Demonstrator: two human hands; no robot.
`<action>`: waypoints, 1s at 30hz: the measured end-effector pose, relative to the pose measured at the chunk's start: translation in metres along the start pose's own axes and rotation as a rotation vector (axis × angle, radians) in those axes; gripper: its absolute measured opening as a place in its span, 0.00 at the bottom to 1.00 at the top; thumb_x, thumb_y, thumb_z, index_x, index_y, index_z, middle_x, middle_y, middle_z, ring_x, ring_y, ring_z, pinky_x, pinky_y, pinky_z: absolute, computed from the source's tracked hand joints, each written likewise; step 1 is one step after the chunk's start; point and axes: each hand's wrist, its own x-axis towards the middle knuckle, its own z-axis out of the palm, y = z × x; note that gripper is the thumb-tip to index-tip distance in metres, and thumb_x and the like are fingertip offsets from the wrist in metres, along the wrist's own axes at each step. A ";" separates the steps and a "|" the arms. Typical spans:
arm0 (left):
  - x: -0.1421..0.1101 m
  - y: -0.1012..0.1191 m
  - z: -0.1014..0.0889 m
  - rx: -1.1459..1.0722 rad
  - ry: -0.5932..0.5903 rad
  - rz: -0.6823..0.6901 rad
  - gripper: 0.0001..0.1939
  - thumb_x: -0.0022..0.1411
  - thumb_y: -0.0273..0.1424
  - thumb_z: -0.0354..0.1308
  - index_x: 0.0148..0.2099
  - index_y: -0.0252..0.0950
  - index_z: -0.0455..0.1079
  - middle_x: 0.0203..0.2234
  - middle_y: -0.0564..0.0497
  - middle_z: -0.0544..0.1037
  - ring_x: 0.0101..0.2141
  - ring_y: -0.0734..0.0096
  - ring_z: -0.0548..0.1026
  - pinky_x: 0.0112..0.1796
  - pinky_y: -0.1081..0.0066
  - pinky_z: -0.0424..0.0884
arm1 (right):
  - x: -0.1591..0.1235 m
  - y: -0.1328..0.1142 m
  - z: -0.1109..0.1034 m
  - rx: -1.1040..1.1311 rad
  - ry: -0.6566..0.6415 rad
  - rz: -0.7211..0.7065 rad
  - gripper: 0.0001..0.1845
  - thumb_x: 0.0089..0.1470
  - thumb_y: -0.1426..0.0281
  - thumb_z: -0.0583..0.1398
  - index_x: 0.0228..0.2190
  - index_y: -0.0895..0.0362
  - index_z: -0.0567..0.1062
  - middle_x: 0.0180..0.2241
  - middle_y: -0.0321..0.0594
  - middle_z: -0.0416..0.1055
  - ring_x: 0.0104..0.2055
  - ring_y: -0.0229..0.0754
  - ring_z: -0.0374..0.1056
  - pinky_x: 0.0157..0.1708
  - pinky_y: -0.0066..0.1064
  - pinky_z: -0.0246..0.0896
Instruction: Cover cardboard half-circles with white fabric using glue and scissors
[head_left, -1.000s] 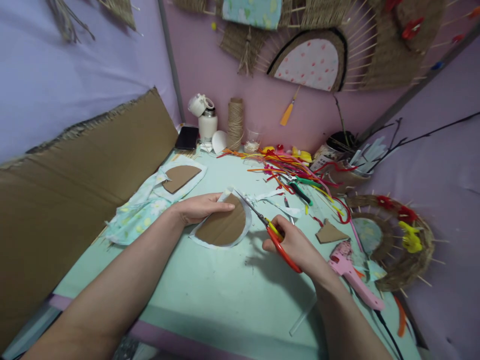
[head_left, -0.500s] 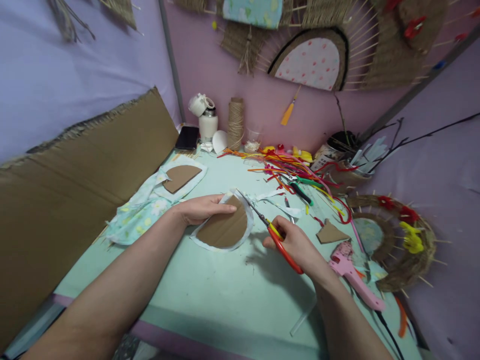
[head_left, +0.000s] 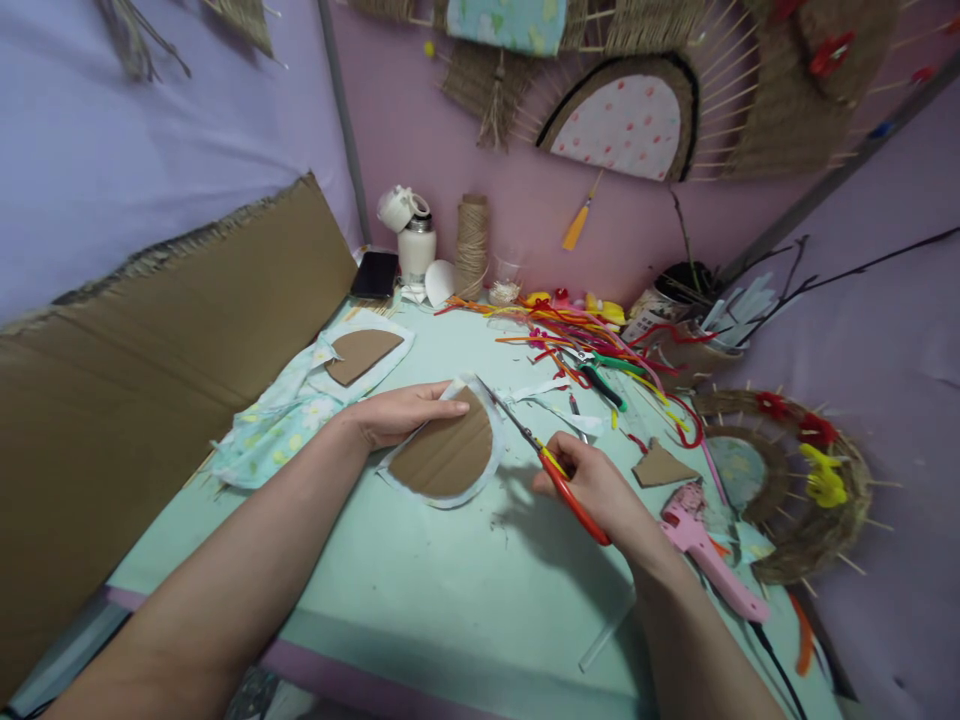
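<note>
My left hand pinches the upper left edge of a half-round cardboard piece, thumb on its brown face. A pale fabric border shows all around the cardboard. In my right hand are scissors with red and yellow handles. Their blades point up and left, lying along the border at the piece's upper right edge; whether the blades have fabric between them I cannot tell. Left of the piece lies floral fabric, with a second cardboard shape on cloth behind it.
A pink glue gun and a cardboard scrap lie to the right. Green-handled pliers rest by colourful pipe cleaners. A twine spool, a white bottle and a phone stand or lie at the back. A large cardboard sheet leans left.
The cardboard piece has turned slightly and shifted a little left in my left hand. My right hand and the scissors have moved very slightly right and down.
</note>
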 end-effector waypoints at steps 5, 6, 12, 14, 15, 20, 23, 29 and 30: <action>0.000 -0.001 0.000 0.017 -0.035 0.008 0.20 0.55 0.42 0.63 0.47 0.39 0.69 0.43 0.49 0.79 0.42 0.62 0.76 0.41 0.67 0.68 | -0.003 -0.005 -0.002 -0.039 -0.049 0.010 0.18 0.38 0.63 0.64 0.24 0.53 0.59 0.20 0.25 0.57 0.23 0.35 0.52 0.22 0.26 0.48; -0.001 -0.001 0.001 0.021 -0.046 0.006 0.20 0.55 0.42 0.63 0.48 0.39 0.69 0.44 0.49 0.78 0.43 0.62 0.76 0.41 0.67 0.68 | -0.003 -0.005 -0.002 -0.040 -0.050 0.007 0.18 0.38 0.63 0.64 0.24 0.53 0.59 0.20 0.25 0.57 0.23 0.35 0.52 0.22 0.26 0.48; -0.002 0.000 0.003 0.033 -0.098 -0.026 0.19 0.55 0.42 0.62 0.46 0.39 0.70 0.45 0.49 0.78 0.43 0.63 0.76 0.44 0.66 0.68 | -0.002 -0.003 -0.001 -0.047 -0.049 0.002 0.18 0.39 0.63 0.64 0.24 0.53 0.58 0.20 0.25 0.56 0.23 0.35 0.52 0.24 0.27 0.48; -0.002 0.000 0.003 0.033 -0.104 -0.040 0.19 0.55 0.42 0.63 0.46 0.39 0.70 0.44 0.49 0.78 0.43 0.63 0.75 0.44 0.65 0.68 | -0.002 -0.003 0.000 -0.054 -0.054 0.005 0.18 0.39 0.63 0.64 0.24 0.53 0.59 0.20 0.26 0.57 0.23 0.35 0.53 0.24 0.27 0.48; -0.002 0.000 0.003 0.033 -0.106 -0.046 0.19 0.55 0.42 0.63 0.46 0.39 0.70 0.44 0.49 0.78 0.44 0.63 0.75 0.44 0.65 0.68 | -0.002 -0.004 0.000 -0.056 -0.056 0.007 0.18 0.39 0.62 0.64 0.24 0.53 0.59 0.20 0.26 0.57 0.23 0.36 0.52 0.24 0.27 0.48; 0.000 -0.002 0.004 0.048 -0.113 -0.051 0.20 0.54 0.43 0.63 0.47 0.40 0.70 0.44 0.50 0.78 0.44 0.62 0.75 0.46 0.65 0.67 | -0.003 -0.006 0.000 -0.054 -0.051 0.026 0.18 0.39 0.62 0.64 0.24 0.52 0.58 0.19 0.26 0.56 0.23 0.36 0.52 0.23 0.27 0.47; 0.000 -0.002 0.005 0.050 -0.112 -0.054 0.19 0.55 0.42 0.63 0.47 0.40 0.70 0.43 0.51 0.78 0.43 0.63 0.75 0.45 0.65 0.68 | -0.002 -0.006 0.000 -0.050 -0.042 0.028 0.19 0.39 0.60 0.64 0.23 0.53 0.58 0.19 0.26 0.55 0.23 0.36 0.52 0.22 0.27 0.47; -0.001 -0.001 0.006 0.029 -0.127 -0.050 0.17 0.56 0.40 0.62 0.47 0.41 0.69 0.43 0.52 0.78 0.43 0.65 0.75 0.45 0.67 0.68 | -0.001 -0.004 -0.001 -0.042 -0.038 0.015 0.20 0.39 0.59 0.64 0.22 0.53 0.58 0.19 0.26 0.54 0.24 0.36 0.51 0.23 0.27 0.47; -0.001 -0.001 0.006 0.028 -0.126 -0.052 0.17 0.56 0.40 0.62 0.47 0.41 0.70 0.42 0.52 0.78 0.43 0.65 0.75 0.45 0.67 0.68 | -0.001 -0.004 -0.001 -0.037 -0.039 0.015 0.20 0.39 0.59 0.64 0.21 0.53 0.58 0.19 0.26 0.54 0.24 0.36 0.51 0.23 0.27 0.46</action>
